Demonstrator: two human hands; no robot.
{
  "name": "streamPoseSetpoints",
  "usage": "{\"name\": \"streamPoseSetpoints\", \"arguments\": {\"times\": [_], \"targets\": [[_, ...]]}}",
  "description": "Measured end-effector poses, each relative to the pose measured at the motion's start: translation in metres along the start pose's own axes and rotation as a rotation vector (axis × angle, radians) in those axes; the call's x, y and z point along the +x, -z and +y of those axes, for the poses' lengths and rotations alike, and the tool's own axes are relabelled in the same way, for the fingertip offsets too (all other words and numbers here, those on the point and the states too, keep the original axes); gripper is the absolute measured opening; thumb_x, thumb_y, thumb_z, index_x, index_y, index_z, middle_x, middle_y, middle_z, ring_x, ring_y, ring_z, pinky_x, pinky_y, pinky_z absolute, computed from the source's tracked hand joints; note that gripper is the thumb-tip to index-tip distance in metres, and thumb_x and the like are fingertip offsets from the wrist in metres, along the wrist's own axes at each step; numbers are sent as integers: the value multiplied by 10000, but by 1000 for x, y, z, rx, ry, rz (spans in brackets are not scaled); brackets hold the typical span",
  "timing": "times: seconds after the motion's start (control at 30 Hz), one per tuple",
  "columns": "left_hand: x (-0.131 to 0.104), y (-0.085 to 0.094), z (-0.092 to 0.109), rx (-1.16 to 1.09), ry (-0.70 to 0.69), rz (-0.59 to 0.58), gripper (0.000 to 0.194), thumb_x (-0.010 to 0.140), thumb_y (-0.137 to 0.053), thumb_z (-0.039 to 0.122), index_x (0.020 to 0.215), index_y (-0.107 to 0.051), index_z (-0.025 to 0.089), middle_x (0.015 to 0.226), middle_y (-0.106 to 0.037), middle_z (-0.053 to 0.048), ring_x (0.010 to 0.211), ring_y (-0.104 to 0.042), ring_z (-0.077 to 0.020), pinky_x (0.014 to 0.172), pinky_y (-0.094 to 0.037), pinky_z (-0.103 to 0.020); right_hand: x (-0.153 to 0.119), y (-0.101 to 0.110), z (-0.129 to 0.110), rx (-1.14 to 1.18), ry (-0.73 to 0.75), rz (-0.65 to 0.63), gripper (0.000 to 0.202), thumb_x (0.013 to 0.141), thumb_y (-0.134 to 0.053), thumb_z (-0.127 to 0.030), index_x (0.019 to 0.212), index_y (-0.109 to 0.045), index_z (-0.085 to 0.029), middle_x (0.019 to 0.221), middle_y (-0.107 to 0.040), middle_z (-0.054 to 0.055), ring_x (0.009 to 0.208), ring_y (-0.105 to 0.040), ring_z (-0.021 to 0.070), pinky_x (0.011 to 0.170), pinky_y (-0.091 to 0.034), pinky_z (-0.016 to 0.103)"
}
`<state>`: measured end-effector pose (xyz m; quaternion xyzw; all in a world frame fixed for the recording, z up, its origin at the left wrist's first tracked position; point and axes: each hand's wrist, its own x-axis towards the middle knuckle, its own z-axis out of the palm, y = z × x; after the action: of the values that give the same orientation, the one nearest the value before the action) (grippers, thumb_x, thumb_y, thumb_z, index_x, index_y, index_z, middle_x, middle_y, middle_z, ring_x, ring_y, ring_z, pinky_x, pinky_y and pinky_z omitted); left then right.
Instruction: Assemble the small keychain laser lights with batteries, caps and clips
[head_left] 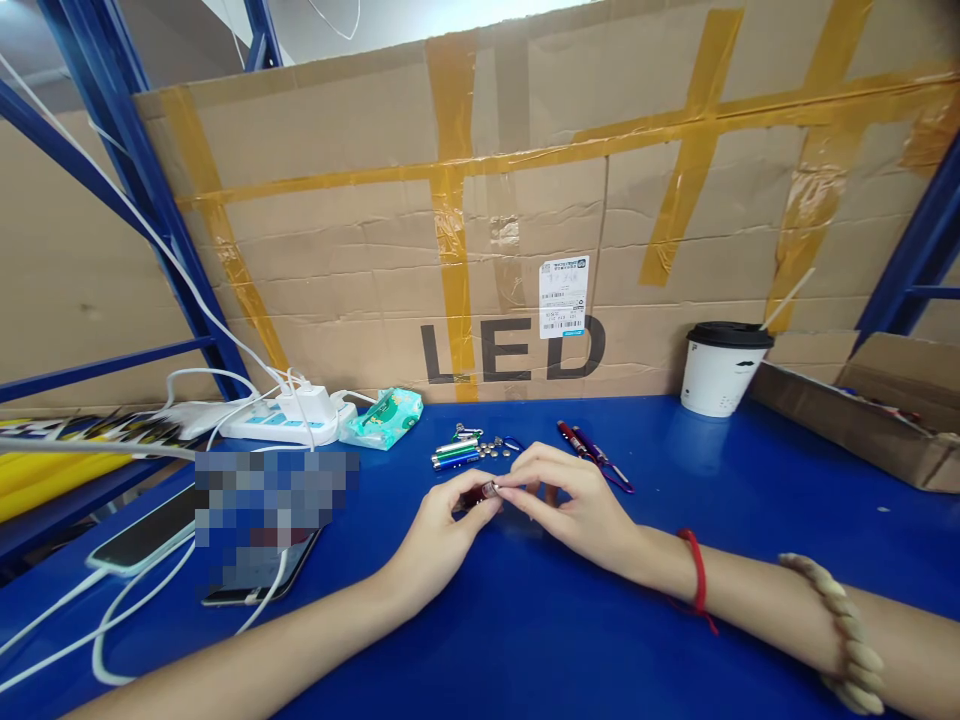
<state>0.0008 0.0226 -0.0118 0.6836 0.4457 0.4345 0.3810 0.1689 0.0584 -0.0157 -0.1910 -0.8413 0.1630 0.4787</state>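
Observation:
My left hand (439,535) is closed around a small dark red metal tube (474,497), like a keychain flashlight, with its silver end toward the right. At that end the thumb and forefinger of my right hand (574,505) are pinched together; whatever lies between them is too small to make out. Beyond the hands lie several green, blue and silver tubes (456,455) of similar size. Several button cells (491,446) are scattered next to them. Behind my right hand rest a red tube (572,438) and a purple tube (590,446) with a purple clip.
A white paper cup (720,372) with black lid and straw stands at back right, beside an open cardboard box (877,420). On the left are a power strip (281,422), a wipes pack (386,418), phones (142,535) and loose white cables. Cardboard (360,270) walls the back.

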Motion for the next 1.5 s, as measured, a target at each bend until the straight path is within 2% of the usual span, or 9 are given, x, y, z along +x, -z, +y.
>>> {"name": "streamPoseSetpoints", "arguments": {"times": [0.2,0.33,0.43,0.57,0.63,0.77,0.97,1.2,1.5], "targets": [[0,-1,-1,-18,5,-14,152,786,-532,299,775,-587,157,727,-565,-7,731,-514,-171,702,-393,-259,2,0,1,-19,20,22,185,845,-574,-296,761,-676,-167,718,-616,40,624,-566,122,551,-477,241],[0,-1,-1,-25,9,-23,161,787,-522,309,752,-561,157,692,-552,-7,708,-529,-172,702,-400,-268,2,-1,2,-24,19,-20,179,835,-587,-281,740,-671,-153,720,-613,45,621,-560,119,536,-464,228],[1,-1,-1,-47,30,8,176,797,-514,326,724,-533,167,671,-548,-4,700,-535,-171,710,-403,-273,3,0,3,-42,-70,-23,165,857,-547,-272,803,-667,-171,754,-621,38,627,-564,116,507,-444,215],[2,-2,-1,-149,90,94,210,834,-474,371,841,-524,168,656,-546,5,656,-538,-161,685,-407,-276,4,3,11,-208,-232,53,137,847,-526,-276,844,-632,-188,813,-621,22,625,-559,115,504,-429,227],[2,-3,0,-177,119,117,234,835,-480,389,864,-525,162,664,-540,5,642,-534,-154,669,-404,-273,4,5,17,-339,-257,-15,123,791,-584,-299,862,-632,-211,879,-612,16,688,-569,133,571,-456,254],[2,-3,2,-173,135,114,264,838,-473,411,815,-531,154,662,-526,5,616,-509,-140,644,-393,-264,3,6,24,-522,-243,-160,295,730,-627,-333,1004,-613,-223,1015,-586,41,908,-557,200,708,-482,317],[1,-3,2,-166,132,101,279,829,-471,427,769,-522,159,625,-509,14,578,-484,-134,600,-365,-255,4,6,20,-697,-245,-197,213,790,-550,-304,952,-633,-194,945,-606,62,890,-551,221,737,-476,344],[-1,-3,1,-165,131,79,299,833,-441,434,748,-514,156,618,-498,14,555,-474,-125,579,-349,-251,4,7,19,-644,-247,-291,197,847,-459,-192,907,-646,-205,884,-621,44,830,-599,187,721,-483,317],[-1,-4,0,-188,130,42,357,813,-452,502,731,-510,160,542,-492,23,508,-450,-121,555,-342,-252,3,5,17,-478,-194,-246,176,880,-466,-238,918,-636,-215,892,-634,40,811,-618,171,695,-498,286]]}}
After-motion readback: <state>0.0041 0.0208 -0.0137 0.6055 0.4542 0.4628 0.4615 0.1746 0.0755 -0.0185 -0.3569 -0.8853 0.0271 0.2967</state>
